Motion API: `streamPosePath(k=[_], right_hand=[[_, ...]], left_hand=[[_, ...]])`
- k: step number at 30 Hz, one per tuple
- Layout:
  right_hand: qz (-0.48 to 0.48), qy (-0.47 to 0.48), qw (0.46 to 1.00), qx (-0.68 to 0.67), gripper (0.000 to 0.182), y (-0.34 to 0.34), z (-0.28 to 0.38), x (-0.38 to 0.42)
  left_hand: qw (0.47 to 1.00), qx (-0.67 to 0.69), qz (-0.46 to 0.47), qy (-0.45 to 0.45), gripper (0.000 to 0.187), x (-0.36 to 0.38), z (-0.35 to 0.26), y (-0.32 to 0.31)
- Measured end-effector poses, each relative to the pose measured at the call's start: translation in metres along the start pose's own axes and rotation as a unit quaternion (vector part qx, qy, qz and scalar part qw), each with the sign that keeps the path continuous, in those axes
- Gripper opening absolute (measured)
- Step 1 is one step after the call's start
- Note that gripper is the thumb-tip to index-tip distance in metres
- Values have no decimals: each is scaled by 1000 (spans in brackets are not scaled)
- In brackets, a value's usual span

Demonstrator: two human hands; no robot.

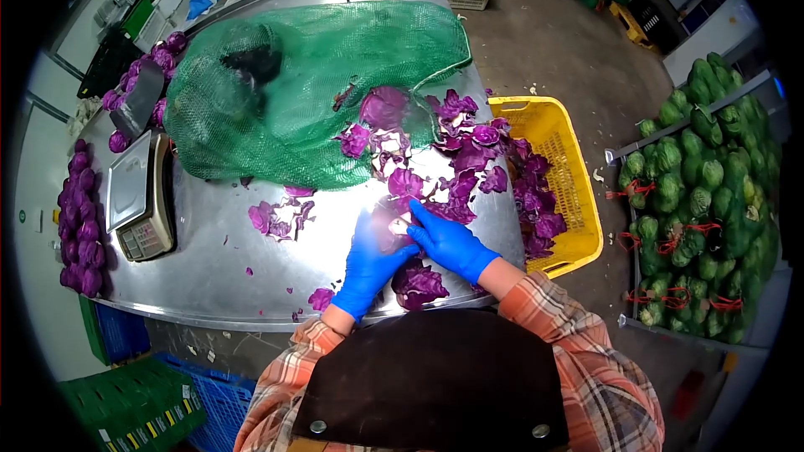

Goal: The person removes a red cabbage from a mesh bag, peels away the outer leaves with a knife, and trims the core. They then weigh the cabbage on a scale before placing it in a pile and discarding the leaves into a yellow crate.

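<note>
Near the table's front edge, my left hand (368,261), in a blue glove, is wrapped around the left side of a red cabbage (392,233). The cabbage is partly blurred, and its pale cut stem end faces up. My right hand (452,244), also gloved in blue, grips the other side with fingers and thumb at the stem. Loose purple leaves (420,285) lie just below the hands, and more peeled leaves (461,163) are heaped beyond them. Another red cabbage (383,107) sits by the mouth of a green mesh bag (327,50).
A yellow crate (578,201) holding purple leaves stands against the table's right edge. To the left are a scale (138,192) and a row of red cabbages (81,226). Green vegetables (703,184) fill a rack at far right. Crates (134,410) stand at lower left.
</note>
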State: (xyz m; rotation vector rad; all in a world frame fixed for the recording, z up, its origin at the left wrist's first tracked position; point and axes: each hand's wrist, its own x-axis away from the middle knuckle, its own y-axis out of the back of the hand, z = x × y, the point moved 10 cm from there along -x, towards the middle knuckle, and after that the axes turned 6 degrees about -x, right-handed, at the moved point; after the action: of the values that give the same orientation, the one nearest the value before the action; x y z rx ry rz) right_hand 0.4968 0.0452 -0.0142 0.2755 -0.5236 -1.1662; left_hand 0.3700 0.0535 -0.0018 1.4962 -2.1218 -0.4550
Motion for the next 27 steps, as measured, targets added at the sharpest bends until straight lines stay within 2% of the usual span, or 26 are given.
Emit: streamPosePath(k=[1,4,7,10,11,12,14,15,18,19,20,22,25,27], right_hand=[[-26,34,999,14,65,2,4,-1],[3,-21,1000,5,62,-3,-3,-1],[-10,-22,1000,-15,61,4,-3,-4],[-3,-1,1000,-20,61,6,-4,-8],[-58,37,996,-50,56,14,-2,-11],[30,-227,946,-230,50,0,-56,-14],[-7,-260,921,-290,46,11,-68,-19],[24,-268,937,-222,46,10,-68,-24],[4,-176,954,-245,47,2,-46,-18],[-94,51,988,-113,53,5,-48,-30],[47,-113,976,-178,58,17,1,-2],[-38,80,988,-124,62,21,18,4],[14,-9,995,-97,65,5,5,16],[-11,0,999,-47,62,2,-5,14]], left_hand=[[999,30,8,17,118,1,-4,3],[1000,4,25,-8,119,-6,5,-1],[999,-30,13,23,118,-4,2,1],[998,-52,-32,8,118,-3,10,-2],[998,-39,-45,-8,117,-4,11,-3],[995,-71,-41,-60,116,4,-3,-7],[976,-135,-36,-169,115,25,-43,-15],[977,-108,-65,-170,112,28,-49,-11],[989,-63,-112,-73,108,23,-2,-5],[994,15,-80,-72,109,19,-14,-4],[994,22,-78,-79,109,15,-15,-4],[993,36,-67,-90,108,13,-14,-8],[992,-2,-65,-107,103,11,-32,-5],[989,-24,-73,-124,103,12,-40,-5]])
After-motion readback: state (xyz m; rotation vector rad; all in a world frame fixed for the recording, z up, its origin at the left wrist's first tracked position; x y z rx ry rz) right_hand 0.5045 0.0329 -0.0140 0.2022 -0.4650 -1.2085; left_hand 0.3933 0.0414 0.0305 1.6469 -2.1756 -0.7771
